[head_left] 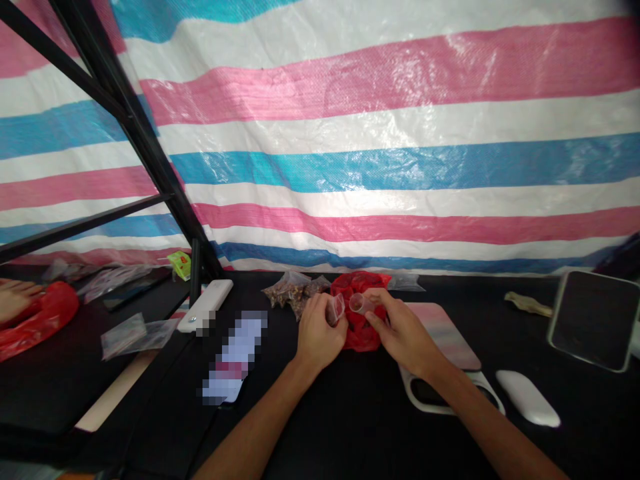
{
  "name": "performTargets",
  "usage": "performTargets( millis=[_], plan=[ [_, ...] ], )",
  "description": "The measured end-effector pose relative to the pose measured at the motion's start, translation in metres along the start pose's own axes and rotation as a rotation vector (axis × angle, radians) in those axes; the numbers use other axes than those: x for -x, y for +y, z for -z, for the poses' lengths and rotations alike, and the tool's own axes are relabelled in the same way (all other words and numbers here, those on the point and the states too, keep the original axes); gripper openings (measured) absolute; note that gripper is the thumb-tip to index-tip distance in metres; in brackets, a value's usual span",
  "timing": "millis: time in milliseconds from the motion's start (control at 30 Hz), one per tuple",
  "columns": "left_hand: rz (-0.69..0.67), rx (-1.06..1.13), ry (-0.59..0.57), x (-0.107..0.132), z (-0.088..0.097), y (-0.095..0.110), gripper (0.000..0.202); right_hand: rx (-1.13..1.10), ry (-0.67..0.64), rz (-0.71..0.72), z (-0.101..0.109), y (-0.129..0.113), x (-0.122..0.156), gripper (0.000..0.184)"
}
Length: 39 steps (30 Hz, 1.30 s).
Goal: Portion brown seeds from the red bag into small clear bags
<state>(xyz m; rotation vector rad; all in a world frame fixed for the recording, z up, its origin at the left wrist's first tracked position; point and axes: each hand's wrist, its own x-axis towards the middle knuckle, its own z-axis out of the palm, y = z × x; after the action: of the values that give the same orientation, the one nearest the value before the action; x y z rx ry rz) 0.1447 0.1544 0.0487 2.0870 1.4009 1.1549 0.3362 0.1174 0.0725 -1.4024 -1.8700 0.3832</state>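
My left hand (320, 337) is closed around a small transparent plastic bag (337, 308), its mouth facing right. Between the thumb and fingers of my right hand (400, 330) is a small transparent cup (357, 303), tilted with its round rim toward the bag. The two are close but apart. Just behind and below both hands lies a crumpled red plastic bag (361, 340); its contents cannot be made out. Several transparent bags (286, 291) of small brown pieces rest to the left of it, near my left fingers.
On the black table are a phone (235, 360), a white power bank (206, 307), a pinkish flat case (450, 337) under my right forearm, a white mouse (527, 398) and a dark-screened device (595, 320). At far left, another person's hand (20, 300) touches red plastic.
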Motion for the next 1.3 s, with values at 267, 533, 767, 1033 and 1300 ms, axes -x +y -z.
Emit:
performTargets(
  millis=[267,533,767,1033,1300],
  plan=[
    [-0.049,0.006,-0.129,0.005,0.0,0.008,0.011,0.046,0.06,0.318,-0.003,0.0,0.002,0.035],
    [-0.019,0.037,-0.047,0.003,0.003,0.01,0.007,0.154,0.228,0.261,0.0,0.0,0.002,0.036],
    [0.268,-0.137,-0.072,0.004,0.01,0.012,0.021,0.319,-0.11,0.175,0.003,0.003,0.001,0.041],
    [0.278,0.476,-0.129,0.002,-0.008,0.0,0.046,0.281,-0.221,0.165,0.003,-0.003,0.002,0.035],
    [0.404,0.844,-0.091,-0.007,-0.008,0.008,0.042,0.252,-0.25,0.155,0.001,-0.002,0.004,0.042]
  ],
)
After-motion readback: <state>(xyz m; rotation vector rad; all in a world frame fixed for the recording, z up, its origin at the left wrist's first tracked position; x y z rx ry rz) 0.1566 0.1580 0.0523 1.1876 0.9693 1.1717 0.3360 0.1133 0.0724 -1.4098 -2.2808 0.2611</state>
